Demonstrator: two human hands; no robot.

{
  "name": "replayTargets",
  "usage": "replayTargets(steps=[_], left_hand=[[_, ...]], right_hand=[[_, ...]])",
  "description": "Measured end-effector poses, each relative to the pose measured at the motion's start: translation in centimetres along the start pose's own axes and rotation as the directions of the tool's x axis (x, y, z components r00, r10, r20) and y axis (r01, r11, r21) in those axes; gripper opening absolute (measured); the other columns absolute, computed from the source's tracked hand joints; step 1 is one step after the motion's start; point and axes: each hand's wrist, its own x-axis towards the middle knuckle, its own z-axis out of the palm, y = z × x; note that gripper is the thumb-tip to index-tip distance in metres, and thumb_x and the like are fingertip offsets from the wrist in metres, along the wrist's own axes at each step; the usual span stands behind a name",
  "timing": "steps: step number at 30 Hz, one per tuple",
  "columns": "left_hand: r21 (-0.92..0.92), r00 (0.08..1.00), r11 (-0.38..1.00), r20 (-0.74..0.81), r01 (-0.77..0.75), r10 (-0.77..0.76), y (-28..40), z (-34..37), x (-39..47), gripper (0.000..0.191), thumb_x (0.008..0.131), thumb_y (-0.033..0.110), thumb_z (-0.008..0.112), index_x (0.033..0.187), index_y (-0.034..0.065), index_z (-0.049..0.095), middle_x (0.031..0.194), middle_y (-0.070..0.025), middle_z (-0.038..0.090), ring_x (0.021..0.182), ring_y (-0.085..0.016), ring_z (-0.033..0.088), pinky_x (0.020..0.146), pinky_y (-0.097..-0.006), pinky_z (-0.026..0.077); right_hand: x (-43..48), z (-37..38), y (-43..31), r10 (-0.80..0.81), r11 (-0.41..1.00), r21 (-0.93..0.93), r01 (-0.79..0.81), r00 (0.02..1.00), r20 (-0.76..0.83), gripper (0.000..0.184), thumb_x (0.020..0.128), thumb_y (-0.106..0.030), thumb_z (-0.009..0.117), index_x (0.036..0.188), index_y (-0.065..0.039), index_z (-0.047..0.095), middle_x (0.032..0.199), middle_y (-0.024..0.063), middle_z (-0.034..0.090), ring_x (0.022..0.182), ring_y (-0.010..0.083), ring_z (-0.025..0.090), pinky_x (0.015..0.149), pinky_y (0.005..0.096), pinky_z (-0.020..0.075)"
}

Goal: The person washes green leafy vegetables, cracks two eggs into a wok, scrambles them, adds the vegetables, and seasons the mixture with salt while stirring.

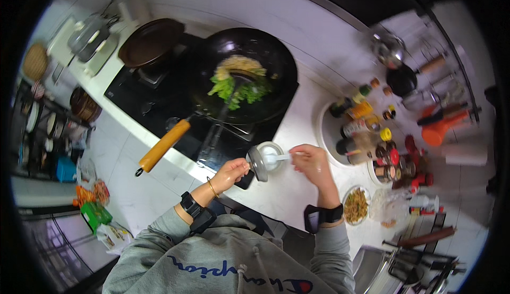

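My left hand (232, 173) grips a round grey lid (258, 164) by its knob, tilted up on the left side of a small jar (281, 149). White grains (270, 155), perhaps salt or sugar, lie inside the jar. A small white spoon (282, 157) reaches into them, with its handle between the fingers of my right hand (312, 165). Beyond the jar, a black wok (279, 58) sits on the hob, holding chopped green leaves (255, 94) and a pale yellow food (239, 63). A spatula (226, 114) rests in the wok, its head over the food.
The wok's wooden handle (165, 145) juts past the counter's front edge. A brown lidded pot (153, 42) occupies the left of the black glass hob (131, 90). Rightward stand a white round tray (327, 142) of sauce bottles and a plate of cooked food (356, 206).
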Motion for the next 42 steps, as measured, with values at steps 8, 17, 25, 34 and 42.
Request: replayTargets(steps=[8,17,25,34,42], left_hand=[[-0.010,0.998,1.000,0.059,0.029,-0.028,-0.7,8.0,7.6,0.024,0.092,0.027,0.044,0.074,0.0114,0.047,0.061,0.0065,0.040,0.051,-0.002,0.033,0.047,-0.0166,0.027],[0.167,0.998,0.984,-0.012,-0.054,0.057,-2.1,14.7,21.0,0.029,0.090,0.034,0.045,0.070,0.0135,0.048,0.057,0.0036,0.044,0.050,-0.006,0.040,0.046,-0.0195,0.032],[-0.079,0.992,0.995,-0.111,0.053,-0.062,-4.6,16.1,27.3,0.026,0.089,0.034,0.049,0.076,0.0120,0.048,0.062,0.0044,0.047,0.047,-0.003,0.039,0.043,-0.0175,0.032],[0.060,0.987,0.998,-0.158,0.008,0.001,-6.4,15.5,27.8,0.019,0.089,0.028,0.049,0.093,0.0097,0.050,0.078,0.0003,0.051,0.057,-0.008,0.045,0.048,-0.0202,0.036],[-0.090,0.775,0.996,0.631,0.007,0.051,-1.2,19.9,10.1,0.080,0.072,0.047,0.067,0.134,0.0102,0.030,0.131,-0.0057,0.040,0.125,-0.020,0.033,0.093,-0.0338,0.037]], right_hand=[[-4.8,-5.4,2.1,-0.114,0.917,-0.399,-0.029,0.937,-0.329,0.051,0.071,-0.030,0.071,0.112,-0.005,0.057,0.058,0.0092,0.060,0.051,0.0194,0.058,0.052,0.0289,0.0461],[-11.5,-19.7,0.9,-0.044,-0.424,0.747,0.512,0.812,-0.582,0.032,0.093,-0.033,0.038,0.104,-0.009,0.055,0.066,-0.0039,0.043,0.056,0.0057,0.039,0.050,0.0191,0.0357],[-13.2,-19.7,1.1,-0.112,-0.373,0.754,0.541,0.780,-0.616,0.030,0.093,-0.026,0.040,0.109,-0.003,0.053,0.065,-0.0032,0.041,0.056,0.0073,0.041,0.051,0.0200,0.0364],[-12.2,-18.9,0.6,0.257,-0.203,0.729,0.654,0.754,-0.605,0.028,0.091,-0.026,0.043,0.112,-0.008,0.046,0.088,0.0016,0.051,0.078,0.0130,0.050,0.059,0.0235,0.0406],[-6.2,-12.7,-2.1,0.106,-0.416,0.825,0.383,0.921,-0.375,0.024,0.089,-0.027,0.043,0.101,-0.008,0.050,0.088,0.0046,0.051,0.078,0.0147,0.049,0.058,0.0247,0.0407]])
